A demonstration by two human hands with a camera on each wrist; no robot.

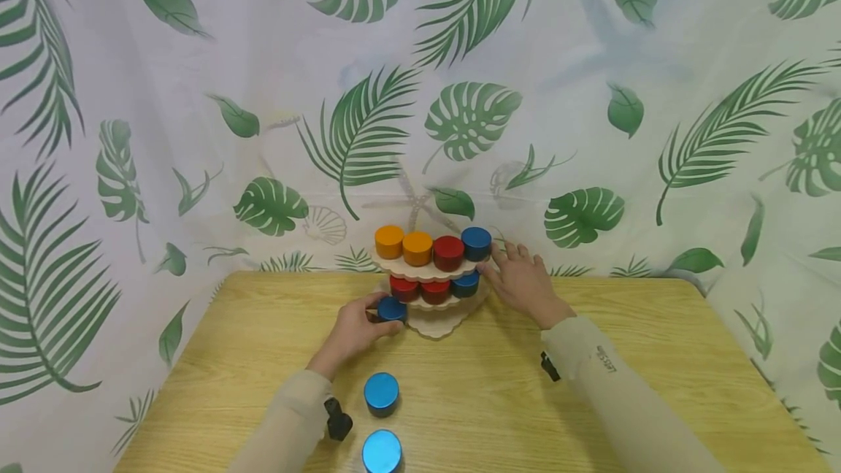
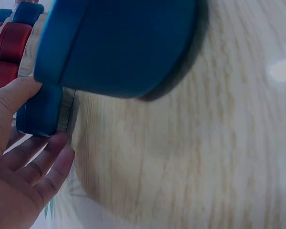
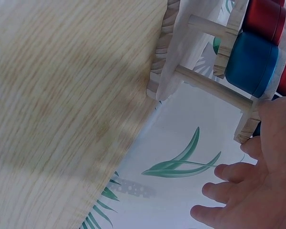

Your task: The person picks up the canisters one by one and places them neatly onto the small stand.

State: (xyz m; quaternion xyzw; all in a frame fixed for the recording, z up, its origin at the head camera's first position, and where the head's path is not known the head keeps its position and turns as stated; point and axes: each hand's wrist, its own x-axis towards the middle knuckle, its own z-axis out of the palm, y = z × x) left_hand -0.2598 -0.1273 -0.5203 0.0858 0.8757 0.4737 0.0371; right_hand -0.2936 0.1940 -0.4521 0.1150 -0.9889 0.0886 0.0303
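A tiered wooden stand (image 1: 439, 325) with scalloped edges stands at the table's back. Its top tier bears two orange tins (image 1: 390, 241), a red tin (image 1: 449, 254) and a blue one (image 1: 476, 244); two red tins and a blue one sit on the middle tier. At the lowest tier's left side, my left hand (image 1: 358, 327) holds a round blue tin (image 2: 40, 110) between thumb and fingers. My right hand (image 1: 522, 279) pinches the right edge of the top tier (image 3: 248, 125) between thumb and forefinger, its other fingers extended.
Two more blue tins (image 1: 382, 394) stand on the wooden table (image 1: 499, 393) near its front, right of the left forearm. A leaf-patterned white cloth (image 1: 420, 57) hangs behind the table.
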